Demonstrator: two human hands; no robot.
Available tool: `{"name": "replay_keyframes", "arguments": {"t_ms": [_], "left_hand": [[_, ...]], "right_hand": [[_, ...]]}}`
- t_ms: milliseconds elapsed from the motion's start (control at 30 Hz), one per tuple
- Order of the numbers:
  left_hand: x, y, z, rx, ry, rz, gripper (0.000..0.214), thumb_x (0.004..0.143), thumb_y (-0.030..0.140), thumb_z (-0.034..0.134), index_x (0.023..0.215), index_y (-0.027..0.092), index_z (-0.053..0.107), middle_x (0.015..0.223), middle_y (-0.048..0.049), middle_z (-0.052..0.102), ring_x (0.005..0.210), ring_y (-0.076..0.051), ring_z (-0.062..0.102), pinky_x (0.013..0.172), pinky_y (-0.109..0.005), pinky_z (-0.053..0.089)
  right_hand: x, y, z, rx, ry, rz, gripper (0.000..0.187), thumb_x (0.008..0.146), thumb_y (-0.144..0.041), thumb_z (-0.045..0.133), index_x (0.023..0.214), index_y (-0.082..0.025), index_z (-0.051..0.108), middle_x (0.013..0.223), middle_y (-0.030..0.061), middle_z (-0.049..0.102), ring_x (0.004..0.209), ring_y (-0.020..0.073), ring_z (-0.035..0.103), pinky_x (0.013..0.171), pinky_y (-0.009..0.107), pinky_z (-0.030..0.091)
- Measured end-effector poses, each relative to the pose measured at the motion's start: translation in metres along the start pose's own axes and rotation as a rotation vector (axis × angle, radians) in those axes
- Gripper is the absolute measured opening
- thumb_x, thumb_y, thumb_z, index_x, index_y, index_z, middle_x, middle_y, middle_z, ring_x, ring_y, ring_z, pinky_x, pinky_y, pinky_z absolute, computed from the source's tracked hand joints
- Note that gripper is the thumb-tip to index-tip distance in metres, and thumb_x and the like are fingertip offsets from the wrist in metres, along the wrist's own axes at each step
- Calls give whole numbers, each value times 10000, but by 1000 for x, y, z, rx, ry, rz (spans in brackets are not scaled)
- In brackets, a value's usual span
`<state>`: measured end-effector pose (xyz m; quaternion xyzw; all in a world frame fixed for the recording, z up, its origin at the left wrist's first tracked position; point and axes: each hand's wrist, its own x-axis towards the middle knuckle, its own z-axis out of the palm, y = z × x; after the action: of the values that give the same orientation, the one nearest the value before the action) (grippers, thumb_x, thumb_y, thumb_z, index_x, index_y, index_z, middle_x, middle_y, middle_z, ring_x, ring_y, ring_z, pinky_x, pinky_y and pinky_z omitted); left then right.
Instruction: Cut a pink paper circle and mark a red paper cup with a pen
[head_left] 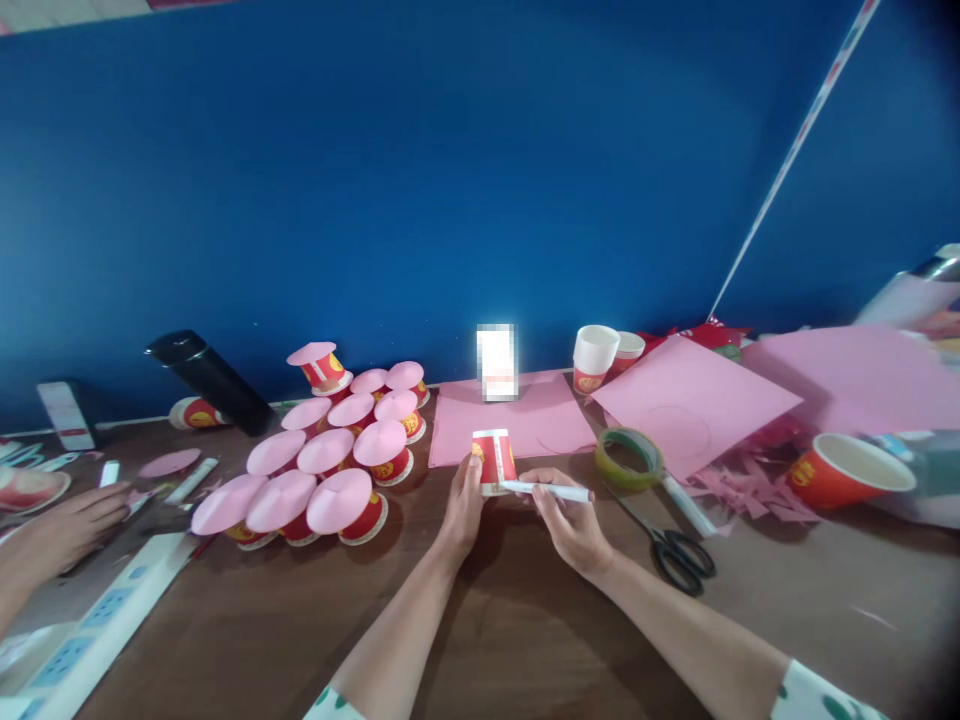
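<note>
My left hand (463, 505) is closed round the side of a red paper cup (489, 455) with a white strip and yellow print. The cup appears upside down, its white rim lowest. In my right hand (568, 525) is a slim white marker-like stick (559, 491), gripped like a pen. Its left end meets the cup near the rim, or lies just in front of it; I cannot tell which. Behind the cup lies a stack of pink paper (536, 432). To my right are a roll of tape (628, 460) and black-handled scissors (681, 560).
Several upturned cups with pink paper discs (330, 452) stand left. Beyond them are a black bottle (210, 380), a power strip (105, 620) and another person's hand (79, 525). White cups (596, 352), pink sheets (697, 395), paper scraps (757, 488) and a red cup (847, 475) are right.
</note>
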<state>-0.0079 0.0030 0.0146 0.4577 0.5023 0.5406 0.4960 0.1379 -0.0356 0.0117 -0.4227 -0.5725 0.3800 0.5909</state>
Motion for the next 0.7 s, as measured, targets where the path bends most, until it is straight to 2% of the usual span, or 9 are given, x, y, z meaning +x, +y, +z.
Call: {"name": "replay_keyframes", "arguments": {"t_ms": [133, 300, 467, 700], "left_hand": [[2, -3, -2, 15, -67, 42, 374, 797, 514, 459, 779, 170, 603, 745, -57, 594, 679, -178, 537, 644, -289, 440], [3, -6, -2, -1, 9, 8, 385, 785, 510, 486, 897, 162, 607, 884, -84, 621, 818, -208, 562, 704, -286, 446], [2, -2, -1, 24, -79, 84, 351, 822, 479, 438, 832, 171, 605, 783, -64, 621, 707, -183, 552, 660, -279, 447], [1, 0, -3, 61, -81, 94, 384, 829, 492, 416, 841, 156, 600, 782, -69, 604, 699, -178, 541, 656, -294, 452]], "right_hand": [[1, -3, 0, -21, -35, -15, 204, 867, -317, 498, 948, -180, 625, 723, 33, 623, 613, 136, 542, 557, 239, 444], [1, -5, -1, -26, -36, -38, 181, 869, -294, 495, 914, -183, 630, 736, 35, 626, 641, 144, 551, 589, 248, 444], [1, -2, -1, -12, -28, 1, 204, 867, -306, 499, 969, -177, 619, 730, 34, 625, 612, 138, 542, 549, 239, 435], [2, -5, 0, -17, -44, -22, 204, 881, -303, 478, 930, -175, 628, 722, 30, 621, 607, 128, 532, 558, 232, 432]]}}
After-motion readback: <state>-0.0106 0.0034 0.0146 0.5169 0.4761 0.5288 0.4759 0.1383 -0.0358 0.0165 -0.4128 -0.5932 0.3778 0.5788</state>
